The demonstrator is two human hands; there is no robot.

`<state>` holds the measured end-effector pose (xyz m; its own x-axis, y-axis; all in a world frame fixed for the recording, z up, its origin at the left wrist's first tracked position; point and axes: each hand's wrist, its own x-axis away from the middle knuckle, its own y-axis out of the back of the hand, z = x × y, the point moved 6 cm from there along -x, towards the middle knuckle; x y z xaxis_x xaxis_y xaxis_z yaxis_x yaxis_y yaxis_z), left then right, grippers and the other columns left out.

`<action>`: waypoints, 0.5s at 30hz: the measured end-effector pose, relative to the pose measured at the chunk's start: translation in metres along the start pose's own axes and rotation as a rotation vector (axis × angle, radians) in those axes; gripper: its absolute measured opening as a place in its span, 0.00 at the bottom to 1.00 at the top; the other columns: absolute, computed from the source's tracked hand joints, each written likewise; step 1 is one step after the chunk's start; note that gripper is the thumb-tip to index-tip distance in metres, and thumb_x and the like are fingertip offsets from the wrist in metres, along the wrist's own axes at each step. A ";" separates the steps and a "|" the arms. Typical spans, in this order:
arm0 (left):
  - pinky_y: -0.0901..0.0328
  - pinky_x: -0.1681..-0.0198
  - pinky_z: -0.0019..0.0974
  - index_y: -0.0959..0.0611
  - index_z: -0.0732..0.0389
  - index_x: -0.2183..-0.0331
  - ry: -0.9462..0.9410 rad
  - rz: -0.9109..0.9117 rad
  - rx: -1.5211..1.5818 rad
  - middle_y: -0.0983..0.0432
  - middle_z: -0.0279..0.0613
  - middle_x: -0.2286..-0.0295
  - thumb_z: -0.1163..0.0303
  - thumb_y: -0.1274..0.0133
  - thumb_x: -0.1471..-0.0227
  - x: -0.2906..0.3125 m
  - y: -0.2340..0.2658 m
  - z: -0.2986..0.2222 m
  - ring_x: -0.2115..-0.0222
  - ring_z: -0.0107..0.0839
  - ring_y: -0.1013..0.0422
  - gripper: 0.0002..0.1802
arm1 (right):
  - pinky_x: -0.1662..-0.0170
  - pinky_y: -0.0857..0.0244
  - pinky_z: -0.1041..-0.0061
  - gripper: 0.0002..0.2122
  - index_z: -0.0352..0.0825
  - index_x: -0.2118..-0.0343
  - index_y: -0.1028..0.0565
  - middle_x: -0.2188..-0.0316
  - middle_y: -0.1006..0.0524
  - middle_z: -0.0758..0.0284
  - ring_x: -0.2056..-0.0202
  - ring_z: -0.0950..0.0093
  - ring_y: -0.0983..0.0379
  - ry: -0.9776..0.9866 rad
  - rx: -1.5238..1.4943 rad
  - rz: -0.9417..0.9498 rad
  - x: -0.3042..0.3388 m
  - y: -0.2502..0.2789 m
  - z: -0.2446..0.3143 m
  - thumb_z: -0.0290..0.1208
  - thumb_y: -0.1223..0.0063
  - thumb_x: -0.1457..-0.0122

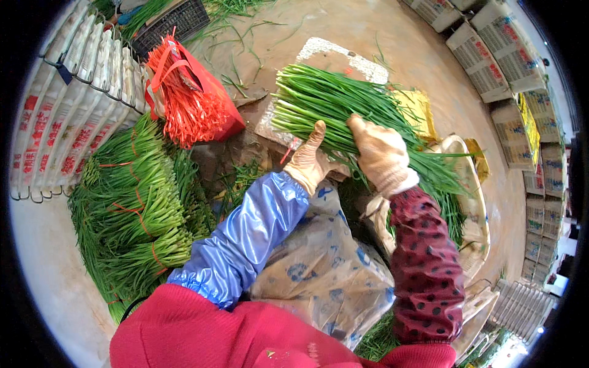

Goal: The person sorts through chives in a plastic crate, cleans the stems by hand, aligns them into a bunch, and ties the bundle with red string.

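Observation:
A thick bundle of chives [331, 101], pale cut ends to the left and green leaves trailing right, lies over a white-speckled board. My left hand [308, 161], in a tan glove, cups the bundle's near side with the thumb up against the stalks; its fingers are partly hidden beneath. Farther along, my right hand [380, 152], gloved too, is closed over the leaves at mid-length. The board [358, 63] shows beyond the bundle. More leaves hang into a pale basket [475, 211] on the right.
Banded chive bundles [138, 202] are stacked at left, beside a red bag [230, 119] of red ties [193, 113]. White crates [73, 116] stand behind. A plastic sheet [319, 264] covers my lap. Cartons [512, 49] line the right wall. A dark crate [172, 27] sits far left.

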<state>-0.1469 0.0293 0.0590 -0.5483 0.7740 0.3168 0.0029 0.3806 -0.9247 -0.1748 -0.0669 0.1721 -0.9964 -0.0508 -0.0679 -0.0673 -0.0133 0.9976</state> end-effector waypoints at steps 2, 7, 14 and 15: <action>0.39 0.50 0.59 0.33 0.49 0.45 0.001 -0.168 -0.036 0.33 0.39 0.49 0.47 0.35 0.61 -0.017 0.037 -0.005 0.47 0.42 0.38 0.43 | 0.70 0.33 0.68 0.13 0.37 0.61 0.33 0.75 0.24 0.65 0.70 0.65 0.24 0.030 -0.013 -0.026 -0.021 -0.033 0.002 0.28 0.48 0.51; 0.45 0.48 0.65 0.35 0.48 0.44 0.176 -0.379 -0.083 0.38 0.44 0.47 0.50 0.42 0.51 -0.054 0.060 0.002 0.45 0.45 0.42 0.36 | 0.68 0.35 0.68 0.18 0.39 0.55 0.32 0.70 0.25 0.69 0.69 0.70 0.26 -0.081 0.142 -0.115 -0.036 -0.099 -0.017 0.32 0.48 0.50; 0.41 0.47 0.63 0.32 0.59 0.47 0.010 -0.367 -0.045 0.34 0.47 0.48 0.65 0.53 0.41 -0.067 0.105 -0.011 0.46 0.48 0.39 0.21 | 0.62 0.31 0.65 0.14 0.38 0.61 0.25 0.70 0.23 0.62 0.65 0.61 0.25 -0.102 -0.418 -0.416 -0.056 -0.037 -0.050 0.32 0.43 0.52; 0.41 0.47 0.64 0.32 0.59 0.47 -0.002 -0.352 -0.033 0.34 0.48 0.48 0.64 0.50 0.43 -0.063 0.110 -0.015 0.47 0.49 0.39 0.24 | 0.61 0.31 0.65 0.12 0.38 0.62 0.24 0.70 0.22 0.60 0.64 0.61 0.25 -0.241 -0.486 -0.323 -0.074 -0.041 -0.070 0.32 0.45 0.50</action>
<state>-0.0995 0.0300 -0.0593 -0.5223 0.5916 0.6142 -0.1597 0.6397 -0.7519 -0.0949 -0.1325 0.1357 -0.9171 0.2573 -0.3045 -0.3922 -0.4458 0.8046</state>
